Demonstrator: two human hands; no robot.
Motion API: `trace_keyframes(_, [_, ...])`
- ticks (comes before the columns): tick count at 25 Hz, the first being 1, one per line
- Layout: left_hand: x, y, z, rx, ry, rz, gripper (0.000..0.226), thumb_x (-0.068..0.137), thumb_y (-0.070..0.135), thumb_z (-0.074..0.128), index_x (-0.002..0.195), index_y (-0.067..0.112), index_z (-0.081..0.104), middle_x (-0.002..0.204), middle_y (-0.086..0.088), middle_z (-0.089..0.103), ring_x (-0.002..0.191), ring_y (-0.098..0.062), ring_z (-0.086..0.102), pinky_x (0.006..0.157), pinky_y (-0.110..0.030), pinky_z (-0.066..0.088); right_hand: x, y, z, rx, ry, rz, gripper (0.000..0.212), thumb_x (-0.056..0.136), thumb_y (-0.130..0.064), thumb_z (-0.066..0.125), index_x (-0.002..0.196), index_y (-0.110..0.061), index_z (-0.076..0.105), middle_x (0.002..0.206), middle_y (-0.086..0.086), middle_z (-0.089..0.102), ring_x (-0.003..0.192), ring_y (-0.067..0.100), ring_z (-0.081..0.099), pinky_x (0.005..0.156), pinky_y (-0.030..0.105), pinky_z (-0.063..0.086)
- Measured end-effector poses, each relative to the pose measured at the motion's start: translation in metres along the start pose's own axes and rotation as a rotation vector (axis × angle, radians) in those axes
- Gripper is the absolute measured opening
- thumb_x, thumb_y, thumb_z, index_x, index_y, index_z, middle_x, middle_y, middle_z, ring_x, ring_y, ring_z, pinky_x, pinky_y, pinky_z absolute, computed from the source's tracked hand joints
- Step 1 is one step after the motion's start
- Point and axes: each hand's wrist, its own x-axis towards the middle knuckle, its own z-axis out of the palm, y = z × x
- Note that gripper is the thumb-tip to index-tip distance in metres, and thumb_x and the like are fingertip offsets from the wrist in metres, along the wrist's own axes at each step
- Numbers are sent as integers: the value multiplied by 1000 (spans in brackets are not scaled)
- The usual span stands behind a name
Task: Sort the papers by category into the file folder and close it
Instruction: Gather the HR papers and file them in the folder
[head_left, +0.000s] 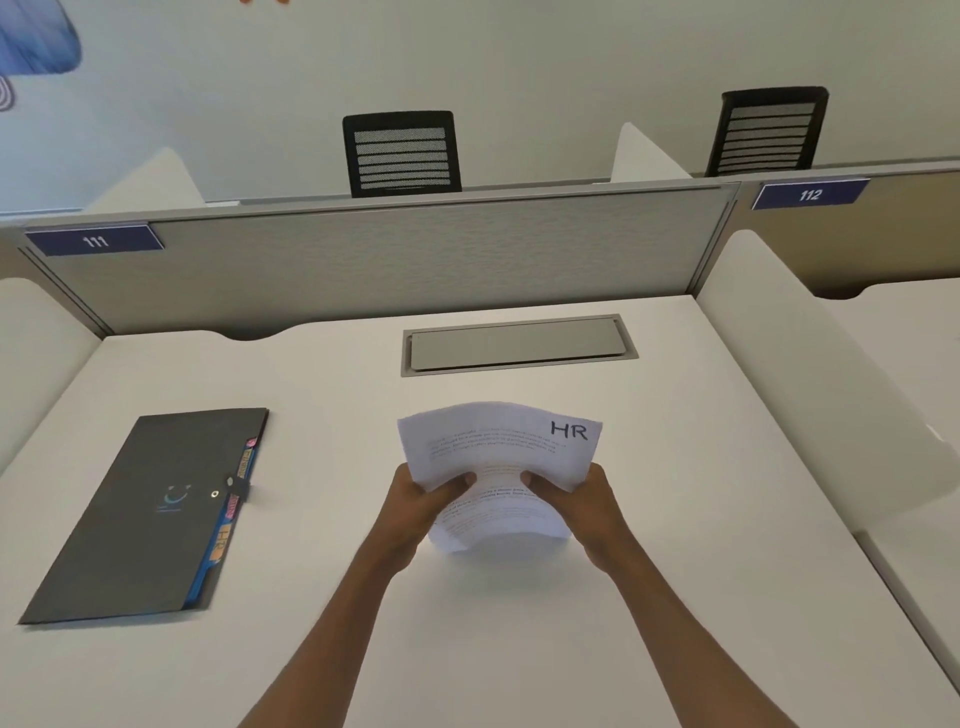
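Observation:
A stack of white printed papers (498, 452) is held up above the middle of the desk; its top sheet has "HR" handwritten at the upper right corner. My left hand (421, 493) grips the stack's left edge, thumb on top. My right hand (576, 493) grips the right edge the same way. The sheets bow slightly between the two hands. A dark grey file folder (150, 514) lies flat at the desk's left, fastened by a button strap, with coloured tabs, one marked "HR", showing along its right edge.
The white desk (467, 623) has a grey cable flap (519, 343) at the back centre. A grey partition (415, 254) closes off the back and white side dividers (810, 374) stand left and right. Two black chairs (402, 153) are behind the partition.

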Motion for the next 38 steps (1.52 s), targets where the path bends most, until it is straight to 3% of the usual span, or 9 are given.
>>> trace_keyframes(2, [5, -17, 0, 68, -1, -70, 38, 90, 21, 83, 126, 26, 74, 123, -4, 78, 117, -28, 73, 101, -56, 59, 2, 20, -3, -35, 24, 34, 30, 87, -19, 81, 117, -16, 74, 109, 0, 79, 100, 15, 75, 79, 27, 60])
trace_keyframes(7, [14, -41, 6, 155, 60, -203, 36, 88, 29, 86, 120, 15, 78, 113, 0, 82, 102, -22, 80, 94, -47, 64, 10, 61, -22, -144, 129, 123, 26, 89, -19, 78, 115, -12, 77, 106, 0, 80, 94, 18, 78, 85, 41, 63])
trace_keyframes(12, [19, -70, 28, 205, 93, -317, 26, 87, 11, 83, 113, 15, 80, 110, -3, 83, 97, -21, 80, 87, -38, 65, 13, 82, -42, -307, 286, 230, 23, 89, -16, 77, 111, -12, 77, 102, 0, 80, 86, 17, 76, 78, 35, 63])
trace_keyframes(15, [18, -89, 41, 266, 119, -383, 36, 79, 11, 88, 112, 12, 76, 111, -7, 81, 94, -22, 80, 77, -32, 64, 11, 91, -56, -431, 378, 261, 21, 85, -12, 78, 106, -9, 77, 102, 4, 79, 87, 22, 74, 76, 32, 58])
trace_keyframes(18, [12, -96, 59, 400, 194, -335, 48, 77, 10, 87, 116, 13, 59, 105, -9, 76, 86, -21, 74, 73, -30, 62, 10, 98, -66, -579, 455, 292, 28, 81, -14, 80, 107, -9, 72, 108, 8, 77, 94, 30, 71, 83, 41, 59])
trace_keyframes(21, [7, -100, 77, 522, 153, -255, 67, 80, 5, 81, 137, 16, 48, 114, -10, 75, 99, -27, 72, 83, -34, 60, 6, 97, -67, -703, 496, 326, 46, 81, -15, 81, 121, -12, 57, 113, 12, 72, 103, 37, 67, 84, 43, 57])
trace_keyframes(26, [-2, -104, 89, 685, 94, -265, 74, 85, 12, 78, 149, 12, 41, 135, -11, 60, 129, -30, 55, 106, -40, 49, -4, 94, -62, -888, 527, 269, 68, 83, -21, 81, 137, -15, 41, 127, 13, 60, 118, 35, 58, 90, 45, 53])
trace_keyframes(31, [-15, -104, 76, 780, 87, -237, 64, 94, 30, 71, 148, 16, 42, 131, -6, 52, 125, -26, 58, 101, -42, 53, -14, 103, -61, -1085, 570, 252, 56, 88, -35, 75, 132, -10, 52, 128, 16, 55, 119, 35, 52, 96, 46, 47])
trace_keyframes(38, [-32, -91, 20, 785, 239, -150, 41, 102, 28, 61, 140, 18, 51, 124, -1, 60, 117, -20, 60, 89, -33, 50, -18, 105, -19, -1148, 721, -62, 25, 89, -20, 72, 110, -10, 62, 106, 12, 62, 100, 35, 58, 82, 45, 48])
